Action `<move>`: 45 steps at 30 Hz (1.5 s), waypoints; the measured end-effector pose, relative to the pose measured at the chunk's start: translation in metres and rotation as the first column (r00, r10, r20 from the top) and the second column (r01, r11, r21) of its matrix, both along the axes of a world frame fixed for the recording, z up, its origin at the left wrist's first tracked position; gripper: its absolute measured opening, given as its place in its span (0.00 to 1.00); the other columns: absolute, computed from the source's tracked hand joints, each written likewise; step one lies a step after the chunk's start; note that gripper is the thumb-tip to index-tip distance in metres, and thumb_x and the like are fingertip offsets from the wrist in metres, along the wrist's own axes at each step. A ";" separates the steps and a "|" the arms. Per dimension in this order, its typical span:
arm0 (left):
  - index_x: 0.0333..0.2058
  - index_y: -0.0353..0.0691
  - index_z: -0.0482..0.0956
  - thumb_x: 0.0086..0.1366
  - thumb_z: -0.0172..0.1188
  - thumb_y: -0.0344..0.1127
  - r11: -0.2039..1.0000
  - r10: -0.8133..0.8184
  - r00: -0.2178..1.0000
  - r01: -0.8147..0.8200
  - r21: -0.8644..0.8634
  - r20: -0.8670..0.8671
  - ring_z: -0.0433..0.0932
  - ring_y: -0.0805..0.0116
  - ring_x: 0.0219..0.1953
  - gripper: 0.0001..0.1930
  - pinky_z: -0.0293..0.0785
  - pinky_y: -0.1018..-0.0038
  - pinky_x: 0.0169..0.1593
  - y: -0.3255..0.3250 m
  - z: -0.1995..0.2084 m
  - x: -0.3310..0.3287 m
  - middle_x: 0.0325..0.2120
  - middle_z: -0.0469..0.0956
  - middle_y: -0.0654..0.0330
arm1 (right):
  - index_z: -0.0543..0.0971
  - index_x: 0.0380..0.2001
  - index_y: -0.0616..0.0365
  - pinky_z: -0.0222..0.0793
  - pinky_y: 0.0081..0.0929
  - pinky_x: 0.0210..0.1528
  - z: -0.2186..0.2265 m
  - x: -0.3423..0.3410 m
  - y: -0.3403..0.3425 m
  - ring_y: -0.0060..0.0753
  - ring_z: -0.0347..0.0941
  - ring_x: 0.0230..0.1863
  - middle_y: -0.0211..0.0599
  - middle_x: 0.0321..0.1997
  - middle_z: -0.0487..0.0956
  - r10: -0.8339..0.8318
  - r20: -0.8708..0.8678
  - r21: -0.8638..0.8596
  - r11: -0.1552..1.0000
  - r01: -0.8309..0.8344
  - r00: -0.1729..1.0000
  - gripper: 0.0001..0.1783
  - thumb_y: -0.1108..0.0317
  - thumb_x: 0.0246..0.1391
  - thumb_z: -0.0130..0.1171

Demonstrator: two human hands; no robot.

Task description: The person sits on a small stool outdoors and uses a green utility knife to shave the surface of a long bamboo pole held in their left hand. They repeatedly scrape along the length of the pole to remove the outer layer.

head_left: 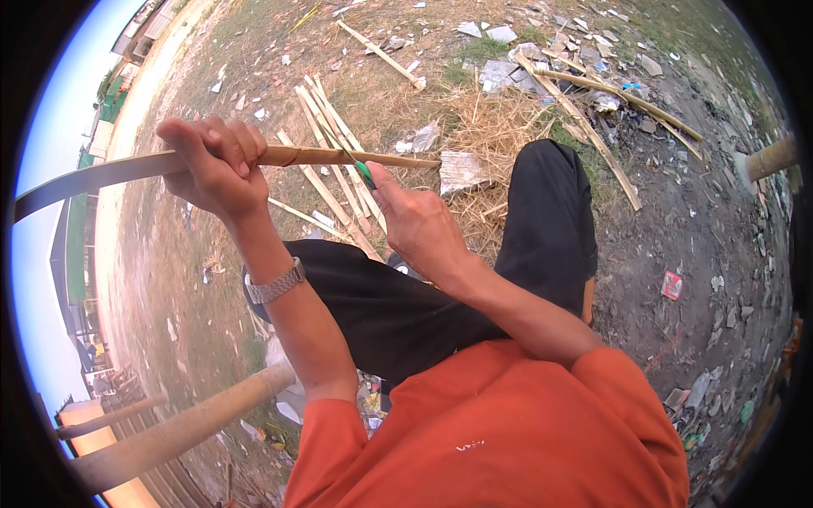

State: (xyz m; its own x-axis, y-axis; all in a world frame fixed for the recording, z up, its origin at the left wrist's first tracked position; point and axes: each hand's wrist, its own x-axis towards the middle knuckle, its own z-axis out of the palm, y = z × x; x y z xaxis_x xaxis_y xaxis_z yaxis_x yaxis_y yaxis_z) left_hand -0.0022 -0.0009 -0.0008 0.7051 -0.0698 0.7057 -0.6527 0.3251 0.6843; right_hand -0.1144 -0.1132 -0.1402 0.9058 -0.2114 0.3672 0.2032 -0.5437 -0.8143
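My left hand (216, 161), with a metal watch (278, 282) on its wrist, is closed around a long split bamboo strip (93, 173). The strip runs from the left edge across in front of me, and its far end meets a pale flat block (461, 172) on the ground. My right hand (421, 222) is wrapped round a small green-handled tool (364, 174), which looks like a knife. Its thin blade touches the strip; most of the handle is hidden in my fist.
Several split bamboo strips (334, 148) lie beyond my knees, with more strips (593, 127) at the far right. Straw-like shavings (474, 118) surround the block. A thick bamboo pole (186, 419) is at lower left, another pole (772, 158) at the right edge. Litter covers the ground.
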 end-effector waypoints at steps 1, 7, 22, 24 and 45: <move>0.20 0.46 0.64 0.68 0.49 0.54 1.000 0.007 1.000 -0.007 0.000 0.004 0.49 0.80 0.06 0.22 0.47 0.80 0.13 -0.002 0.000 -0.002 0.05 0.54 0.70 | 0.64 0.60 0.55 0.66 0.48 0.26 0.005 -0.003 0.002 0.57 0.74 0.25 0.54 0.24 0.76 0.003 0.055 0.020 1.000 -0.004 0.998 0.25 0.72 0.58 0.51; 0.20 0.46 0.64 0.68 0.48 0.54 1.000 0.010 1.000 -0.010 0.001 0.008 0.48 0.81 0.06 0.23 0.47 0.80 0.13 0.001 0.001 0.002 0.04 0.54 0.70 | 0.64 0.59 0.56 0.66 0.49 0.27 -0.019 -0.001 -0.001 0.57 0.74 0.25 0.54 0.24 0.76 -0.027 -0.192 -0.054 0.998 0.017 0.981 0.24 0.72 0.58 0.50; 0.19 0.45 0.63 0.67 0.51 0.54 0.999 0.047 0.999 -0.046 -0.018 0.002 0.49 0.81 0.06 0.23 0.47 0.80 0.13 -0.008 0.002 -0.004 0.05 0.55 0.70 | 0.65 0.58 0.62 0.66 0.48 0.27 -0.040 0.009 0.001 0.57 0.74 0.24 0.54 0.23 0.76 -0.057 -0.061 -0.092 0.994 0.051 0.996 0.23 0.71 0.59 0.49; 0.19 0.45 0.63 0.66 0.52 0.54 0.998 0.054 0.998 -0.054 -0.024 -0.010 0.49 0.81 0.06 0.23 0.47 0.80 0.13 -0.005 0.002 -0.002 0.05 0.55 0.70 | 0.64 0.59 0.61 0.67 0.48 0.27 -0.031 0.012 -0.003 0.57 0.74 0.24 0.53 0.23 0.76 -0.013 -0.116 -0.074 0.997 0.004 0.993 0.25 0.71 0.59 0.49; 0.20 0.45 0.63 0.67 0.53 0.53 0.995 0.082 0.996 -0.084 -0.045 -0.040 0.49 0.81 0.06 0.22 0.47 0.79 0.14 -0.012 0.001 -0.006 0.05 0.55 0.69 | 0.61 0.62 0.54 0.72 0.51 0.30 -0.065 0.011 -0.005 0.61 0.76 0.27 0.60 0.23 0.76 -0.042 -0.155 -0.001 0.999 0.043 0.987 0.26 0.73 0.58 0.42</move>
State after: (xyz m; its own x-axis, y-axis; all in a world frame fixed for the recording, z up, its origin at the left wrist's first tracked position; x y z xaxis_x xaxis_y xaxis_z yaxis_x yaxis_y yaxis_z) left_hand -0.0078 -0.0125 0.0001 0.7334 0.0221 0.6794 -0.6526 0.3029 0.6945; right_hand -0.1038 -0.1182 -0.2057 0.9419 -0.2517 0.2224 0.0511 -0.5473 -0.8354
